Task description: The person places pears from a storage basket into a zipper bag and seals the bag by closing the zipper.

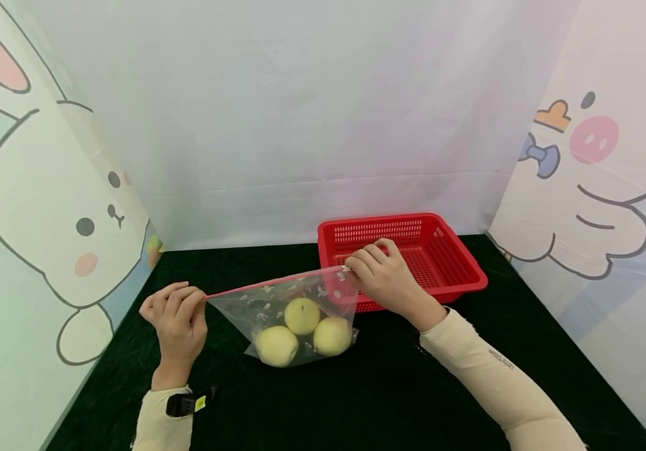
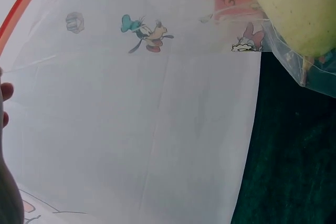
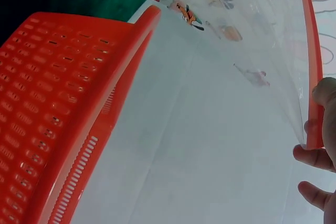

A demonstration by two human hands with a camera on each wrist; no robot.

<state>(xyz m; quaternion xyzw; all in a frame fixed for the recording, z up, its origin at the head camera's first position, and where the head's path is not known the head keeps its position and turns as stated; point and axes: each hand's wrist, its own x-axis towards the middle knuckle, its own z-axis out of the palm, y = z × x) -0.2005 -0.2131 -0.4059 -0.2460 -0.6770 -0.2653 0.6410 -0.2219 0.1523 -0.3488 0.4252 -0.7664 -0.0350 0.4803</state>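
Note:
A see-through zipper bag with cartoon prints hangs stretched between my hands, its red top strip pulled straight. Inside lie three pale yellow-green fruits, round like apples or pears. My left hand pinches the strip's left end. At the higher right end, my right hand pinches the corner, with a small white piece by the fingertips. In the right wrist view, thumb and fingers close on the red strip. Only fingertips of the left hand show in the left wrist view.
Behind the bag's right side stands a red plastic basket with slotted walls, partly covered by my right hand. A dark green cloth covers the table. White curtains with cartoon animals enclose the back and sides.

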